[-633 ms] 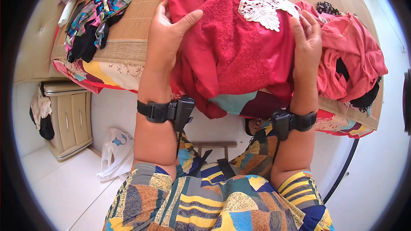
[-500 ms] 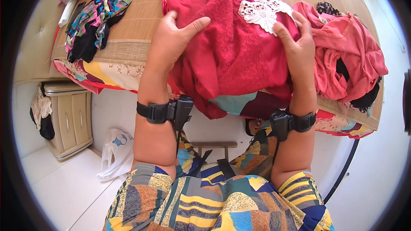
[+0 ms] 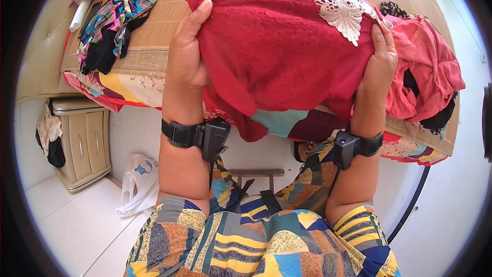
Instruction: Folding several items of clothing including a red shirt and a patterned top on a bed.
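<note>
A red garment (image 3: 287,46) with patterned lace-like fabric is stretched between my two hands at the bed's near edge. White crochet lace trim (image 3: 341,13) runs along its upper right part. My left hand (image 3: 189,51) grips the garment's left side, thumb on top and the other fingers hidden behind the cloth. At the right side, my right hand (image 3: 380,59) pinches the edge just beside the lace. The garment's lower part hangs over the bed's edge. Black straps with small devices circle both forearms.
A crumpled pink garment (image 3: 425,66) lies on the bed mat (image 3: 154,61) at right, close to my right hand. Colourful patterned cloth (image 3: 120,18) with black fabric lies at left. A beige cabinet (image 3: 84,143) and a white plastic bag (image 3: 138,184) stand on the floor at left.
Both hands have closed on the garment's sides and spread apart, pulling it wider and smoother. Its upper edge has lifted, and the lace has shifted to the right.
</note>
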The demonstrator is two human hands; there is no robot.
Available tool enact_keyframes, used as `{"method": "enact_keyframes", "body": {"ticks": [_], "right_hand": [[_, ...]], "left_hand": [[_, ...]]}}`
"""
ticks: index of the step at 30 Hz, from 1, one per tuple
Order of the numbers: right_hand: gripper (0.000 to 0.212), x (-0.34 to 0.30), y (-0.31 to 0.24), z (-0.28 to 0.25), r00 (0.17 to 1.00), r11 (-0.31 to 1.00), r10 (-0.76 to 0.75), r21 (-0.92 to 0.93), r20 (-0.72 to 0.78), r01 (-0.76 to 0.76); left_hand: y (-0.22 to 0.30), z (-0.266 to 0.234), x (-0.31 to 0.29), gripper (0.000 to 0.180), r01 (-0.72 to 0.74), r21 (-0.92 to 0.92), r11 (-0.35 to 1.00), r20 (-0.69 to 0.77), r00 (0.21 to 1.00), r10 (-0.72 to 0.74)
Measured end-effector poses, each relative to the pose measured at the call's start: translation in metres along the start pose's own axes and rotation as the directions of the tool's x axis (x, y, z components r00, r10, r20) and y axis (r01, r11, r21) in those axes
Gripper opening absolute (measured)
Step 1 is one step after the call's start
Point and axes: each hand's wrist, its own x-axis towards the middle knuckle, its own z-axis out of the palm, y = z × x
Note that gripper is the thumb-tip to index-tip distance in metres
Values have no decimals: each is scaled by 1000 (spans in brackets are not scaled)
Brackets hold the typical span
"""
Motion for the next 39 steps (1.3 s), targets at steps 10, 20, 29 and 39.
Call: {"method": "enact_keyframes", "body": {"ticks": [10,20,29,39], "right_hand": [[23,-31,-8,25,859,772,-456,-378,231,511],[70,-69,0,60,816,965,-88,-153,572,211],[39,-30,41,8,887,975,-142,-92,439,202],[47,-23,3,15,931,728,266,581,249,-363]], "left_hand": [[-3,-5,3,34,29,-260,965,154,988,11],[-43,22,-10,33,-50,465,884,261,962,-83],[-42,27,0,29,-277,815,509,254,960,116],[-53,25,-6,49,-319,948,-22,316,924,217]]}}
